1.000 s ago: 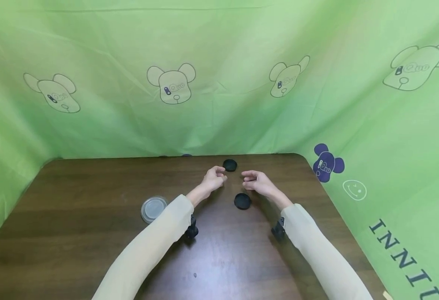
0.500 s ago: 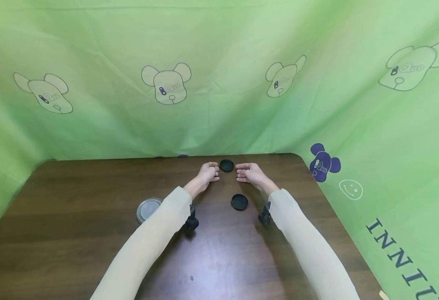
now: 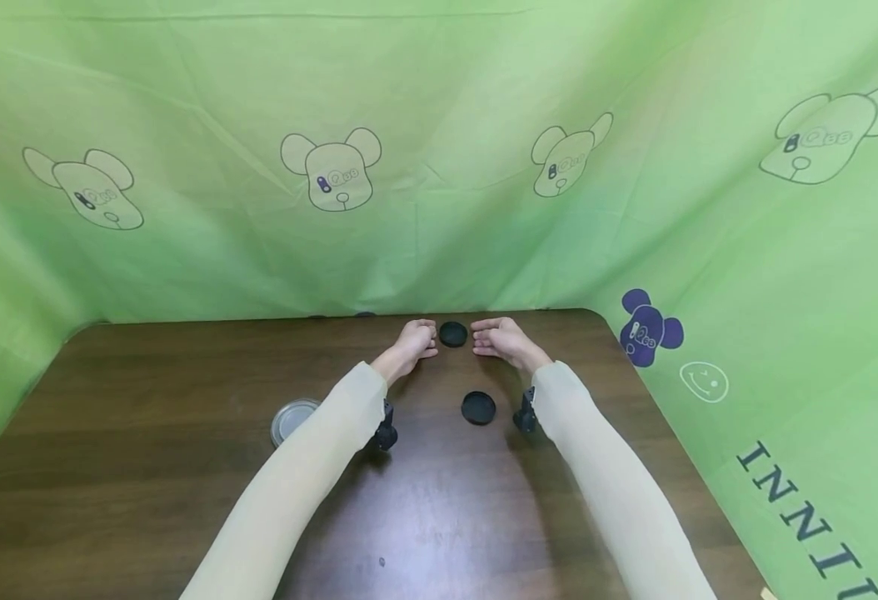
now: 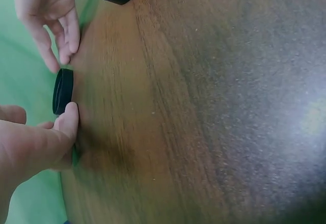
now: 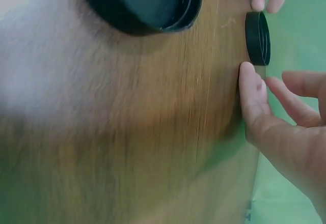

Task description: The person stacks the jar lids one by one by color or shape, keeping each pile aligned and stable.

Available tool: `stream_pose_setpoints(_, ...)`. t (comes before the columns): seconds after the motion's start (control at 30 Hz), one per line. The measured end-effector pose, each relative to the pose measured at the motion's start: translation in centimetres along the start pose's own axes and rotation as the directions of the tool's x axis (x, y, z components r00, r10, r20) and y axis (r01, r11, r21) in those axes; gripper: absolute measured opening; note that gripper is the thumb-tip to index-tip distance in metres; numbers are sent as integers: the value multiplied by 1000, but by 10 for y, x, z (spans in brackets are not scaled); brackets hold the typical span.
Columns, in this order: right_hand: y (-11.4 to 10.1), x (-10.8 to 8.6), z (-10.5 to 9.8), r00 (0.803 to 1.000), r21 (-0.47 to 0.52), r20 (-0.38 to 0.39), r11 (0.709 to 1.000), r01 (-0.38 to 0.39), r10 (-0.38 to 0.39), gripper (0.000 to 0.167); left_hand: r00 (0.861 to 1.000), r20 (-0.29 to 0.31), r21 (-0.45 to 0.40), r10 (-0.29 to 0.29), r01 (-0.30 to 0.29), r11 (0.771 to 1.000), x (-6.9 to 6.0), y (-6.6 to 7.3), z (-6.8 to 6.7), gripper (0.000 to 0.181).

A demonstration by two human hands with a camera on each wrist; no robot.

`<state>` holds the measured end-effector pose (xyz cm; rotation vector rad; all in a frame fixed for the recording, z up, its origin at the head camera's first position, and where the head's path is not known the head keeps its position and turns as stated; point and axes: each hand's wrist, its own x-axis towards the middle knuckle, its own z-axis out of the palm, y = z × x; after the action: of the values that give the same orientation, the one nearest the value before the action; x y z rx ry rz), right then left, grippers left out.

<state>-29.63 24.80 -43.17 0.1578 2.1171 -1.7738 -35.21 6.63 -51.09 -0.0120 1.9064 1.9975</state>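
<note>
Near the table's far edge lies a shallow round black lid [image 3: 453,334], its hollow side facing up. My left hand [image 3: 412,344] is beside it on the left, thumb and fingertips close to its rim in the left wrist view; contact is hard to tell. On the other side, my right hand [image 3: 504,342] has its fingers stretched toward the lid, and in the right wrist view a fingertip comes very near the rim. Neither hand grips it. A second black lid [image 3: 478,408], also hollow side up, sits closer to me, below the right hand.
A round grey disc with a clear rim [image 3: 289,419] is partly hidden behind my left sleeve [image 3: 296,483]. The brown wooden table [image 3: 109,467] meets a green printed cloth [image 3: 416,233] behind and at the sides. A small dark spot [image 3: 382,562] marks the table's front.
Both hands have moved farther away from me and now flank the far black lid. My right hand has also come inward. The lids lie where they were; the view has shifted slightly.
</note>
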Motion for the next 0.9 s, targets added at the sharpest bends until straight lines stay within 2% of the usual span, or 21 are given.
stream_pose_setpoints(0.03,-1,1,2,1000,1,-3,1000,1,-1,41,1000,3,6,12,-12,1000,0,0,1,44)
stream_pose_setpoints(0.1,-2,2,6,1000,-7,-12,1000,7,-7,41,1000,7,6,28,-28,1000,7,-4,0,43)
stream_pose_setpoints(0.2,-2,5,11,999,0,-33,1000,1,-1,41,1000,-5,3,14,-14,1000,19,-10,2,41)
stream_pose_setpoints(0.23,-3,5,12,999,2,-43,1000,-5,5,41,1000,-18,7,5,-5,1000,17,-9,4,40)
stream_pose_setpoints(0.27,-3,6,14,999,-3,-51,1000,-8,8,41,999,-32,17,-9,9,1000,4,1,6,40)
stream_pose_setpoints(0.3,-3,6,15,998,0,-59,1000,-12,12,40,999,-40,23,2,-1,1000,5,0,7,40)
stream_pose_setpoints(0.47,-3,5,20,995,-17,-100,1000,-9,7,40,995,-92,61,-28,34,998,-41,34,16,40)
stream_pose_setpoints(0.5,-3,5,20,994,-16,-109,1000,-9,8,39,995,-94,52,-36,41,998,-41,34,17,39)
stream_pose_setpoints(0.53,-3,4,20,993,-14,-118,1000,-9,7,39,994,-96,41,-51,55,998,-52,42,18,39)
stream_pose_setpoints(0.6,-3,3,21,991,-6,-132,1000,-8,8,39,994,-100,5,-51,52,999,-62,47,19,38)
stream_pose_setpoints(0.77,-2,2,23,989,18,-146,1000,2,1,38,989,-135,-103,-64,50,993,-69,47,23,36)
stream_pose_setpoints(0.9,-1,-1,25,991,21,-135,1000,19,-16,39,985,-169,-85,-45,31,996,-72,48,24,37)
